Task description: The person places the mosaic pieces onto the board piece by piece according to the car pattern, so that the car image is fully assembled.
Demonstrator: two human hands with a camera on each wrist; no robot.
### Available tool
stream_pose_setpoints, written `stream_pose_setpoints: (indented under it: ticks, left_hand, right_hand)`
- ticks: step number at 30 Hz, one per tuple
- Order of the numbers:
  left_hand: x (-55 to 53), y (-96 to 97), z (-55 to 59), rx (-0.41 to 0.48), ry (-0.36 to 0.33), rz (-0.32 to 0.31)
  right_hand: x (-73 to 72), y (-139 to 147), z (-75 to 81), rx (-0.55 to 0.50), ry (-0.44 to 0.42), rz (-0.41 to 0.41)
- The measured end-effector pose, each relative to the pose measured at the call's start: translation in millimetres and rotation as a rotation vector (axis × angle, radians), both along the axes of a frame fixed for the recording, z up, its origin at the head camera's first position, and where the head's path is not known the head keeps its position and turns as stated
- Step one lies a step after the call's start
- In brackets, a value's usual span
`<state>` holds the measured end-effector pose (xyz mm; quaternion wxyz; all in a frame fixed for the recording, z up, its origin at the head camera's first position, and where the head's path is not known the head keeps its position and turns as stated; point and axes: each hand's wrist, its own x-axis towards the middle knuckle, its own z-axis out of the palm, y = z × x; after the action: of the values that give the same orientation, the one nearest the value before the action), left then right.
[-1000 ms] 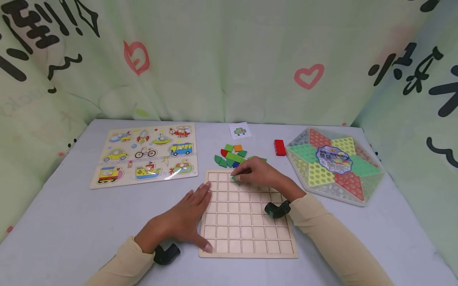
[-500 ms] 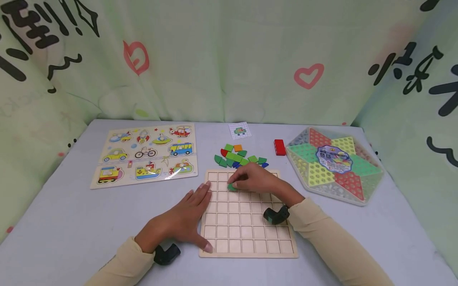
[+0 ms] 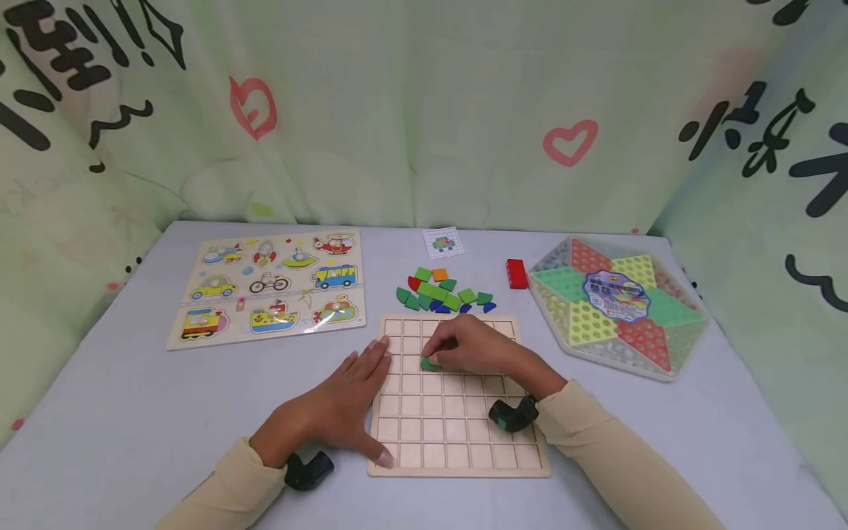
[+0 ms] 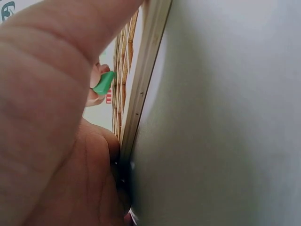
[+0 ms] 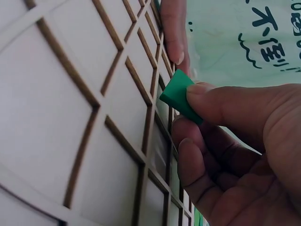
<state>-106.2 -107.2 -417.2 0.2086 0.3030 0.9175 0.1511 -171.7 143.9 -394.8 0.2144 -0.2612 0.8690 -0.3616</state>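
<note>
My right hand (image 3: 472, 344) pinches a small dark green wooden block (image 5: 177, 92) between thumb and fingers, close over the wooden grid board (image 3: 433, 427). One side of the block looks straight in the right wrist view, while the thumb hides part of it. In the left wrist view the same green block (image 4: 104, 84) shows beyond my thumb, near the board's grid ridges. Fingers outstretched, my left hand (image 3: 347, 403) rests along the board's left edge, with its thumb at the lower left corner.
Behind the board lie several loose coloured blocks (image 3: 433, 292) and a small printed card (image 3: 444, 242). A vehicle picture puzzle (image 3: 265, 287) lies at left. On the right are a red block (image 3: 517, 274) and a hexagonal plastic box (image 3: 619, 305).
My right hand has moved the green block from the board's top row nearer to me, down about two rows. The left hand has stayed at the board's edge.
</note>
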Motion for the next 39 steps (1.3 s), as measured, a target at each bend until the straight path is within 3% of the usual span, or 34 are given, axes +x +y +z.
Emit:
stream_pose_setpoints:
  ticks: [6, 19, 28, 32, 39]
  left_hand:
    - [-0.2, 0.8, -0.4, -0.001, 0.001, 0.002]
    - [-1.2, -0.2, -1.4, 0.007, 0.000, 0.001]
    - [-0.7, -0.4, -1.1, 0.015, -0.006, 0.000]
    - [-1.1, -0.1, -0.9, 0.023, -0.010, 0.002]
    - [-0.5, -1.5, -3.2, 0.032, -0.004, -0.013]
  right_hand:
    - [2.4, -0.8, -1.5, 0.028, 0.036, 0.024]
    - [2.1, -7.4, -4.3, 0.089, 0.089, -0.005]
    - [-1.8, -2.7, -1.4, 0.096, 0.095, 0.067]
    - [-5.3, 5.3, -0.7, 0.085, 0.108, 0.023]
    - [-10.5, 20.5, -4.3, 0.000, 0.100, -0.144]
